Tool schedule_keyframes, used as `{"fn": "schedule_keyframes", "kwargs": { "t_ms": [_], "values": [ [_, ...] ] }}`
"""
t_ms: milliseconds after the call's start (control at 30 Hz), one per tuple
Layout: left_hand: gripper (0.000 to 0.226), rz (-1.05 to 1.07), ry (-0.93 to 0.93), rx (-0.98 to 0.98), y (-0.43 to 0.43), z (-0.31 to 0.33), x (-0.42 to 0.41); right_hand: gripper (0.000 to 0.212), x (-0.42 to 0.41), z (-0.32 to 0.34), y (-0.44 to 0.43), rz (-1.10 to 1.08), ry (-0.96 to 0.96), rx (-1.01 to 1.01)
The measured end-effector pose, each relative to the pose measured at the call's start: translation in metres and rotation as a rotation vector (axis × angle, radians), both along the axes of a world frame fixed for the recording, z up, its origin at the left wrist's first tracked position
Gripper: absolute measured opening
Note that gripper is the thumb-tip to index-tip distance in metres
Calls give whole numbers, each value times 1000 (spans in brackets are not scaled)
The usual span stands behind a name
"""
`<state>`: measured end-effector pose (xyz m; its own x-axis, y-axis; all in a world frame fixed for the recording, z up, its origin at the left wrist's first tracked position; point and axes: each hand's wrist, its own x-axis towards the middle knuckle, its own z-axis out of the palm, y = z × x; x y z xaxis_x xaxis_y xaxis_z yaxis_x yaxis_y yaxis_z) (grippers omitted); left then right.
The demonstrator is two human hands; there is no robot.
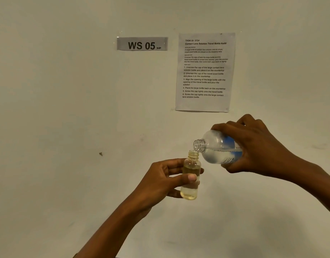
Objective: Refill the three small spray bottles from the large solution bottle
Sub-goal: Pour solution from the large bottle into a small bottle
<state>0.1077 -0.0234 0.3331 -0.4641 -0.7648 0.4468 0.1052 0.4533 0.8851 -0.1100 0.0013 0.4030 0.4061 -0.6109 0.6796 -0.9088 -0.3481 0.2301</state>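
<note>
My left hand (160, 180) grips a small clear bottle (190, 190) upright in mid-air; its cap is off and its threaded neck is bare. It holds pale yellowish liquid up to near the shoulder. My right hand (257, 148) holds the large clear solution bottle (216, 148) with a blue label, tipped on its side. Its open mouth sits just above and touching the rim of the small bottle's neck. Clear liquid lies along the large bottle's lower side. No other small bottles or caps are in view.
A plain pale wall fills the view behind the hands. A "WS 05" sign (142, 43) and a printed task sheet (204, 71) are taped to it above. No table surface is visible.
</note>
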Motion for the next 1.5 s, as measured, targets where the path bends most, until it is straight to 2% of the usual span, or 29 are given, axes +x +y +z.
{"fn": "schedule_keyframes", "kwargs": {
  "t_ms": [100,1500],
  "values": [
    [27,7,-6,6,0,0,0,81,2,1,2,-14,-24,27],
    [27,12,-8,-1,-5,0,0,79,0,2,-4,-19,-11,47]
  ]
}}
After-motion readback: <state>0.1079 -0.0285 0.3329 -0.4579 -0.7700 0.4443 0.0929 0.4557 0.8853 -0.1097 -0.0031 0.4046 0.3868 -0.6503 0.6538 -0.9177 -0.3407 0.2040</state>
